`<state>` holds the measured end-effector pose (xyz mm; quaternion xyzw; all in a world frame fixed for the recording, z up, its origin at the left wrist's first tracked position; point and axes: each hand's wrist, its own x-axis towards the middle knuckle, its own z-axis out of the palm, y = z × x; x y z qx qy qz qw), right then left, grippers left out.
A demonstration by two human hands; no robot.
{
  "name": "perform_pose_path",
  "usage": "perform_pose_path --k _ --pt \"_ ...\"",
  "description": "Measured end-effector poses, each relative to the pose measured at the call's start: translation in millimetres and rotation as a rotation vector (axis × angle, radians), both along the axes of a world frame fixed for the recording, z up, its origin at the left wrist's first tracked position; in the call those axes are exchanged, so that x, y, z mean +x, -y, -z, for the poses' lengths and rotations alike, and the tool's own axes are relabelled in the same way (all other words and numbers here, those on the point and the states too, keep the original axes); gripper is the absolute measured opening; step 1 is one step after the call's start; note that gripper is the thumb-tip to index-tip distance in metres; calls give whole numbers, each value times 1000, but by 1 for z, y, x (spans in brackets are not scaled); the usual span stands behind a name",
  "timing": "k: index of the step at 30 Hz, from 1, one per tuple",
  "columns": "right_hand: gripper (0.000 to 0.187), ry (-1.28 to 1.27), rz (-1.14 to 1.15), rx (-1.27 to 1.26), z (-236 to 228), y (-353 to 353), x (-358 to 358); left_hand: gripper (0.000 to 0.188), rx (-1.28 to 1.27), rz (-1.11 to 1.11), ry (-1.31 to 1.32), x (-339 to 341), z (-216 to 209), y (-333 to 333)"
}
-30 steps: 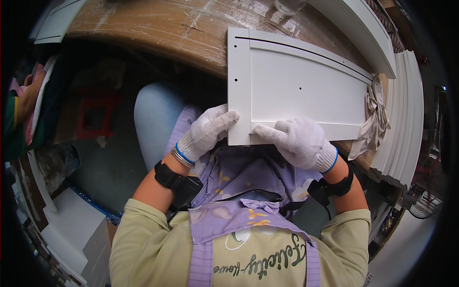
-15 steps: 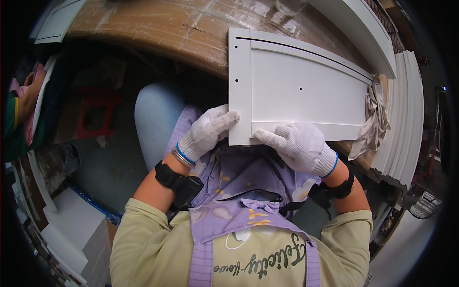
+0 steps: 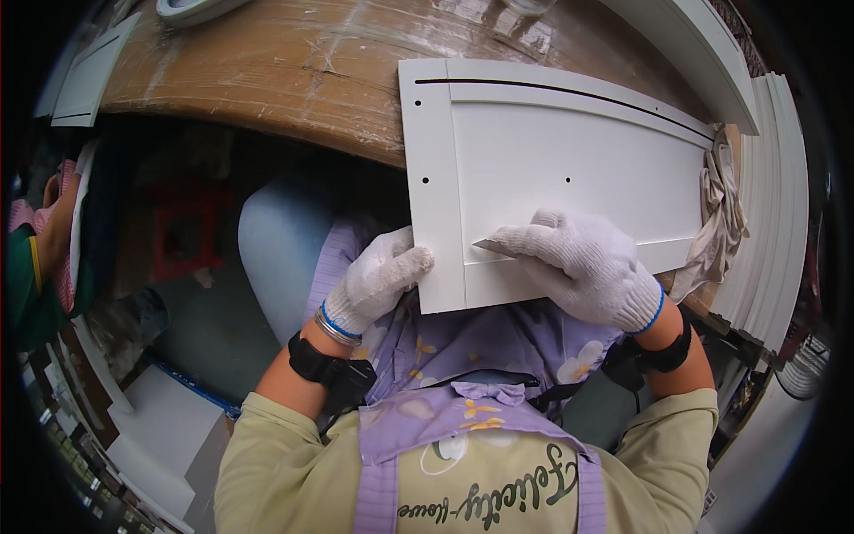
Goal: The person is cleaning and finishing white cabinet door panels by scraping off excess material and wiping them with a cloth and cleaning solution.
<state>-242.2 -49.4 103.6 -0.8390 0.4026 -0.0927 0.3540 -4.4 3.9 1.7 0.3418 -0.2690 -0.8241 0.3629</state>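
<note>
White rectangular framed wooden panel [image 3: 551, 169]: lies on brown workbench [image 3: 294, 71]. Gloved left hand [image 3: 374, 280] grips its near corner; gloved right hand [image 3: 583, 262] presses flat beside. Beige rag [image 3: 721, 218] right.

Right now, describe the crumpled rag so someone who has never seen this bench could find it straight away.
Start at the brown wooden workbench and follow the white cabinet door panel that both gloved hands steady to its far right end. There the rag hangs, crumpled, over that end of the panel, just before a stack of white boards. It is the only soft, beige, wrinkled thing among flat, hard white pieces.
</note>
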Motion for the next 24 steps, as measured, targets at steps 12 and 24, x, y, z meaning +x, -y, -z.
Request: perform_pose_path --k 12,24 --pt "33 -83 -360 259 -6 45 6 67 118 41 119 5 -9 1" --pt "37 -99 -331 189 -7 39 7 68 23 63 172 9 -3 0"
